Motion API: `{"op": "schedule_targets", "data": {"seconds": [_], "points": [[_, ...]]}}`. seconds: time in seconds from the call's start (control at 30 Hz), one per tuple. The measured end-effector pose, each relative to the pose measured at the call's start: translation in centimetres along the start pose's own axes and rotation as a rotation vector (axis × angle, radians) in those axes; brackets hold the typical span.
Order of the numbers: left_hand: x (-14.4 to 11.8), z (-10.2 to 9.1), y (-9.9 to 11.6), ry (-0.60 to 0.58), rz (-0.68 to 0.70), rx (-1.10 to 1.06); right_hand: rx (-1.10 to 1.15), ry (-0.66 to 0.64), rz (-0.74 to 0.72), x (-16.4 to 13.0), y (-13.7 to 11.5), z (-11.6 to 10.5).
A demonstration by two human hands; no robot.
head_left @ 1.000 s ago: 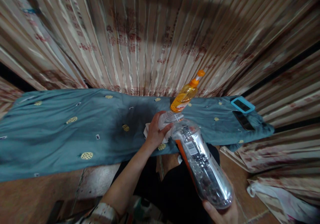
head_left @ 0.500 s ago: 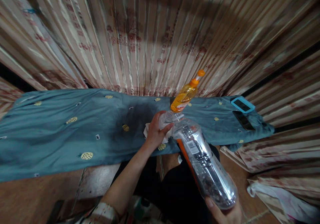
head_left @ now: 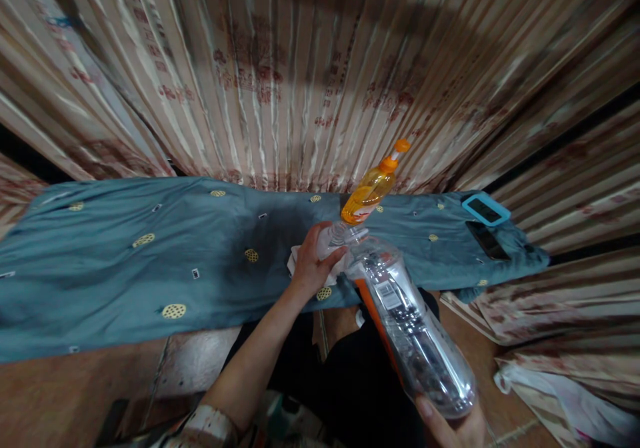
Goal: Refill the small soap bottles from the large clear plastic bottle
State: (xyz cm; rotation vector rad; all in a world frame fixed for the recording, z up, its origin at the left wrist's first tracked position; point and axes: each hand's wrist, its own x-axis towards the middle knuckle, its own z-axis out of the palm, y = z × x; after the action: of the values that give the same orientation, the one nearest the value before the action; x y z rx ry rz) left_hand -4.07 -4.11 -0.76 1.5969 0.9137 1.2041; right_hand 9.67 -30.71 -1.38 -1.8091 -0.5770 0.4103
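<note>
1. While the left hand [head_left: 313,261] is clamped around the neck of the clear plastic bottle [head_left: 407,325], the right hand [head_left: 453,425] cups its base at the bottom edge of the frame; fingers closed on it, mostly out of view.
2. Bottle sits tilted, held off the surface, neck over the near edge of the teal cloth [head_left: 150,261], base toward the person's lap.
3. White rag [head_left: 295,261] is bunched under the left palm.
4. Risk: the smooth bottle wall could slip in the base grip and drop to the floor.
5. Risk: the orange detergent bottle [head_left: 370,191] stands just behind the neck; a push forward could knock it over.
6. Two phones [head_left: 485,225] lie at the cloth's right end, well apart.
7. Labels: barcode sticker and orange label strip on the clear bottle; no text readable.
</note>
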Motion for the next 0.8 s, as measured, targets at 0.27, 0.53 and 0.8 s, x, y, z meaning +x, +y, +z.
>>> {"op": "schedule_targets", "data": {"seconds": [0.27, 0.53, 0.8], "points": [[-0.1, -0.1, -0.1, 0.011, 0.012, 0.0, 0.095, -0.044, 0.02, 0.0, 3.5, -1.4], [-0.1, -0.2, -0.2, 0.005, 0.009, 0.0, 0.112, -0.127, -0.019, -0.4, 1.6, -1.0], [0.0, -0.4, 0.1, -0.007, 0.001, 0.008, -0.034, -0.107, -0.118, -0.9, -2.0, -0.3]]}}
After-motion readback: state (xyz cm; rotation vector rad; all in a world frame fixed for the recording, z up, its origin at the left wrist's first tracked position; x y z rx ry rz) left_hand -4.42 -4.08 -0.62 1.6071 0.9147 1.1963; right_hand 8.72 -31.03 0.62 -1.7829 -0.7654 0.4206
